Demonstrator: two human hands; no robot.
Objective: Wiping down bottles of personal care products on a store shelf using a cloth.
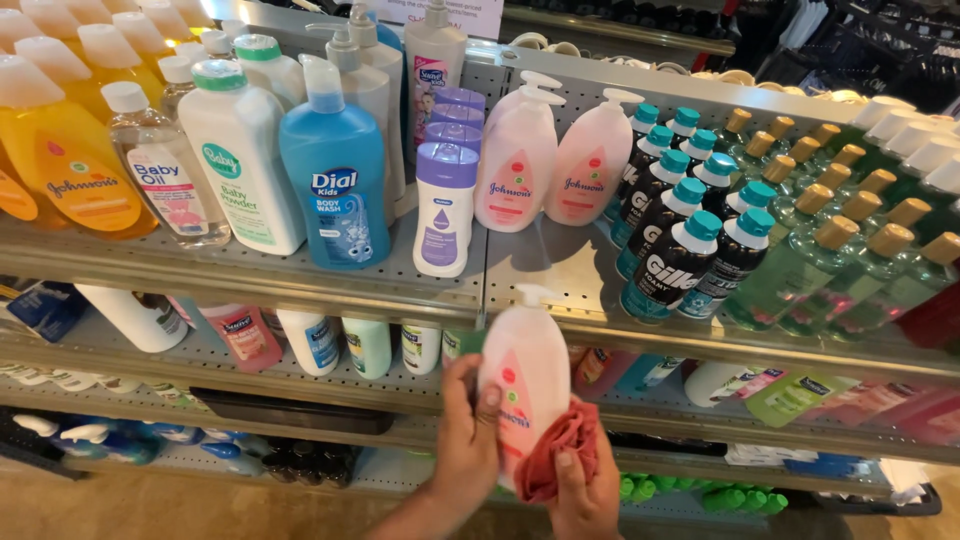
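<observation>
My left hand [466, 440] grips a pink pump bottle [528, 375] by its left side and holds it upright in front of the shelf edge. My right hand [585, 490] presses a crumpled red cloth [556, 455] against the bottle's lower right side. Two matching pink pump bottles [545, 160] stand on the top shelf [300, 275] above, with a bare patch of shelf in front of them.
On the top shelf stand yellow bottles [60, 150], a clear oil bottle [165, 170], a white powder bottle [240, 160], a blue pump bottle [335, 175], purple-capped bottles [445, 200], black cans with teal caps [680, 240] and green bottles with gold caps [830, 250]. Lower shelves hold more bottles.
</observation>
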